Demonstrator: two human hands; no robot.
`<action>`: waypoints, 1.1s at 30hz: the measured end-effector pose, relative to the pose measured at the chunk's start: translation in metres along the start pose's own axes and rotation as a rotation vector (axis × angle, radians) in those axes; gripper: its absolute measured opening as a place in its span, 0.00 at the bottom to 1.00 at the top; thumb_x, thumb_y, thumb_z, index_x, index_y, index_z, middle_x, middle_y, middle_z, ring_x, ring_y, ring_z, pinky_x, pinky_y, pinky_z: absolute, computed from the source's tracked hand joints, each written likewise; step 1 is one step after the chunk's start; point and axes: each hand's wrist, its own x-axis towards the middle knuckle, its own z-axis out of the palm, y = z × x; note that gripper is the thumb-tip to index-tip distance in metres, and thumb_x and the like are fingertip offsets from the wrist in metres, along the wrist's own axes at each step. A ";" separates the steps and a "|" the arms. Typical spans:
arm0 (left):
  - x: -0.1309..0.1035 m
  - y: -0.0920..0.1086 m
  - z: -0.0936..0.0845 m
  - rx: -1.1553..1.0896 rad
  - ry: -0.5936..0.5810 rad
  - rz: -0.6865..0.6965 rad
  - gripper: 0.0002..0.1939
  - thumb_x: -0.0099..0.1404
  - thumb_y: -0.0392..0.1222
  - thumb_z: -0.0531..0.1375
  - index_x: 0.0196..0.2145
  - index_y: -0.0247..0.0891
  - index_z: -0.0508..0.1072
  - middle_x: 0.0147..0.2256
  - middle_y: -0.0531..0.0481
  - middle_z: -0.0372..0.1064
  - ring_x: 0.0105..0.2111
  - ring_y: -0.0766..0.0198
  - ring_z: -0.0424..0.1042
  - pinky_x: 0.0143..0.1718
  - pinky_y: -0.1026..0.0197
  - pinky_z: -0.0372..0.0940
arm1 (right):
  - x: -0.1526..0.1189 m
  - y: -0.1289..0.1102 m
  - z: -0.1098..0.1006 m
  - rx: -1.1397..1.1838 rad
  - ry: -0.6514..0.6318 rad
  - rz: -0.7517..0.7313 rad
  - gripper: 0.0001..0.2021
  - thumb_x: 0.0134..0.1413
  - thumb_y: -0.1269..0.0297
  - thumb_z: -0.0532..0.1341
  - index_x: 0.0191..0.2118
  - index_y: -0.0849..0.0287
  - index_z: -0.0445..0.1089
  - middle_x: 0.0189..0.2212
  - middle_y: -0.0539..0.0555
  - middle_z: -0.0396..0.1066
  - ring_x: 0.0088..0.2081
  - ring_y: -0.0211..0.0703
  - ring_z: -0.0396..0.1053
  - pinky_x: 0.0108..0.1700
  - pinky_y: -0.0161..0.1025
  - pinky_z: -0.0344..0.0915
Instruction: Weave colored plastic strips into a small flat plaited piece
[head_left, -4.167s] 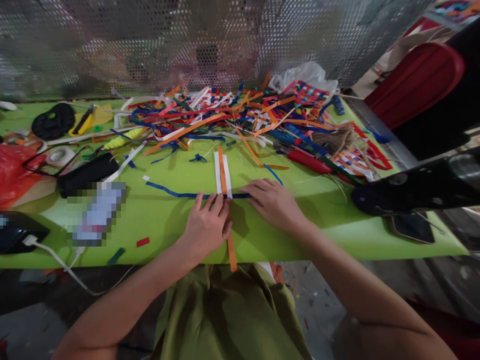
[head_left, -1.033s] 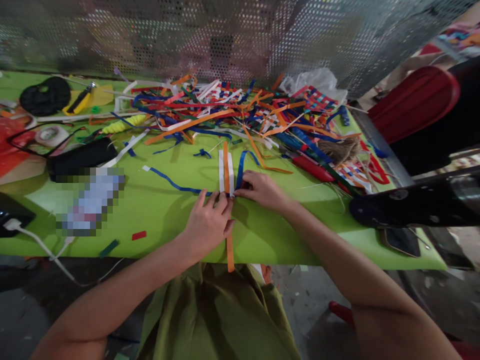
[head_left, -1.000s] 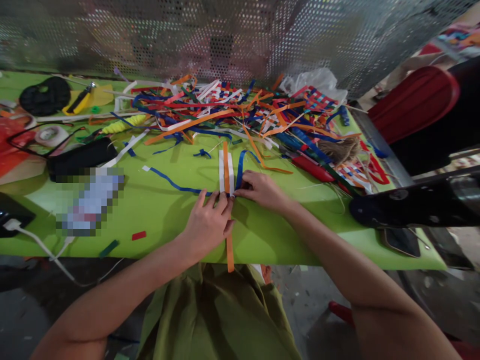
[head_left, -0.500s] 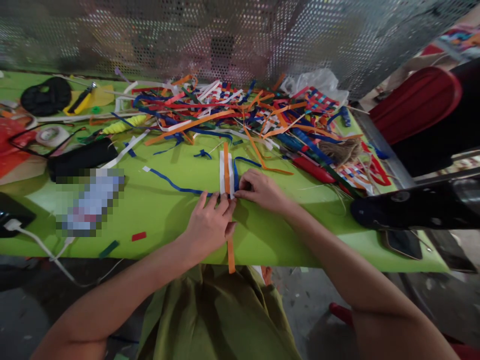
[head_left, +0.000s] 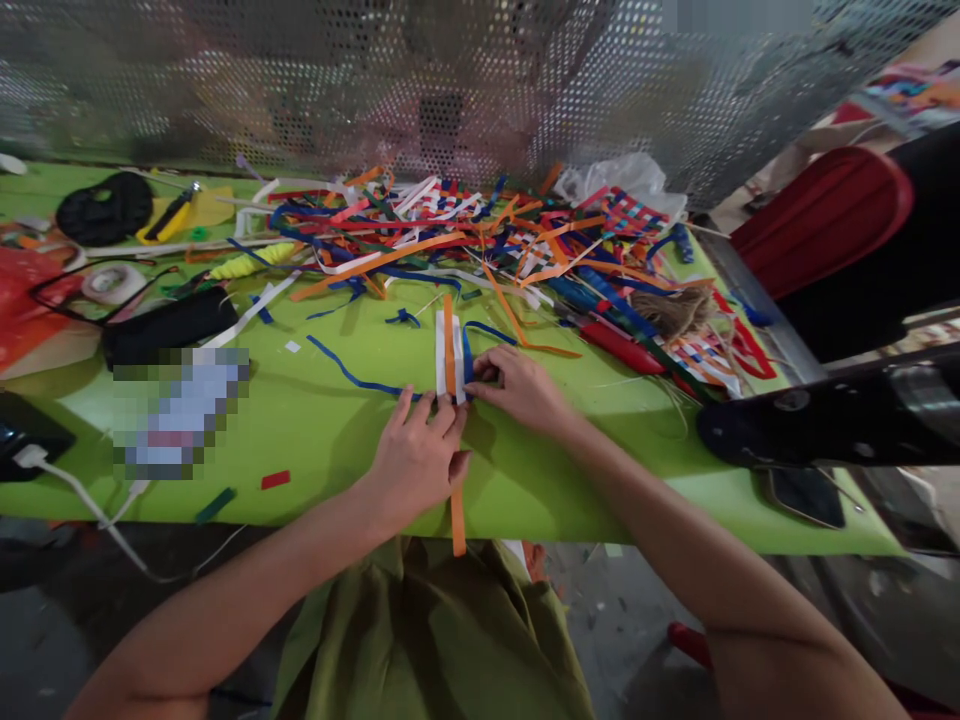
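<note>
An orange strip (head_left: 450, 345) lies upright over white strips (head_left: 441, 350) on the green table, its lower end hanging past the front edge. A thin blue strip (head_left: 352, 378) runs leftward from under my left fingertips. My left hand (head_left: 420, 445) presses on the lower part of the strips with its fingers spread. Just to the right, my right hand (head_left: 521, 390) pinches the blue strip (head_left: 469, 355) beside the white ones; this strip bends over to the right at its top.
A tangle of coloured strips (head_left: 420, 235) covers the back of the green table (head_left: 315, 450). Red-handled scissors (head_left: 622, 345) lie at the right. On the left are a black case (head_left: 169, 325), a tape roll (head_left: 112, 283) and a cable (head_left: 75, 487). A black bar (head_left: 825, 410) juts in.
The view has shifted slightly. Both hands stay almost in the same place on the strips. The blue strip's left end now lies apart from the small white piece.
</note>
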 end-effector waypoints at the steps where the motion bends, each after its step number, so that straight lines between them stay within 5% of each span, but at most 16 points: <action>1: 0.000 0.000 0.000 -0.004 0.000 -0.003 0.26 0.69 0.45 0.55 0.60 0.29 0.70 0.56 0.37 0.71 0.55 0.47 0.68 0.64 0.40 0.53 | 0.002 0.000 0.001 0.039 0.018 0.028 0.08 0.52 0.60 0.66 0.32 0.57 0.69 0.31 0.51 0.70 0.31 0.41 0.66 0.35 0.39 0.62; 11: 0.000 0.001 0.001 -0.004 -0.006 -0.017 0.26 0.68 0.45 0.55 0.61 0.31 0.69 0.57 0.38 0.70 0.56 0.46 0.68 0.64 0.38 0.54 | 0.052 0.006 0.010 0.539 0.127 0.154 0.06 0.47 0.65 0.66 0.32 0.57 0.70 0.30 0.50 0.72 0.32 0.40 0.68 0.38 0.41 0.68; 17: 0.001 0.001 0.002 -0.013 0.010 -0.014 0.26 0.67 0.44 0.56 0.60 0.31 0.70 0.56 0.38 0.71 0.55 0.46 0.68 0.64 0.38 0.55 | 0.065 0.006 0.013 0.651 0.132 0.104 0.14 0.47 0.66 0.68 0.42 0.57 0.73 0.29 0.49 0.70 0.34 0.41 0.70 0.41 0.41 0.70; 24: 0.000 0.002 0.002 -0.022 0.017 -0.014 0.25 0.68 0.43 0.56 0.60 0.31 0.70 0.56 0.38 0.71 0.56 0.46 0.69 0.64 0.38 0.55 | 0.065 0.025 0.013 0.178 0.156 0.007 0.22 0.51 0.70 0.64 0.53 0.56 0.73 0.31 0.50 0.71 0.33 0.43 0.68 0.42 0.43 0.68; 30: 0.000 0.001 0.000 -0.019 -0.003 -0.011 0.26 0.69 0.44 0.55 0.61 0.30 0.69 0.56 0.37 0.71 0.56 0.46 0.68 0.65 0.38 0.54 | 0.057 0.024 0.006 -0.151 0.213 -0.021 0.33 0.55 0.62 0.65 0.65 0.61 0.61 0.54 0.66 0.67 0.51 0.57 0.68 0.51 0.52 0.68; 33: 0.000 0.001 0.000 -0.017 -0.008 -0.015 0.26 0.69 0.45 0.54 0.61 0.31 0.69 0.57 0.38 0.71 0.56 0.46 0.68 0.65 0.38 0.53 | 0.052 0.018 0.005 -0.321 0.178 -0.030 0.25 0.60 0.58 0.62 0.61 0.58 0.67 0.58 0.65 0.66 0.59 0.62 0.62 0.57 0.58 0.63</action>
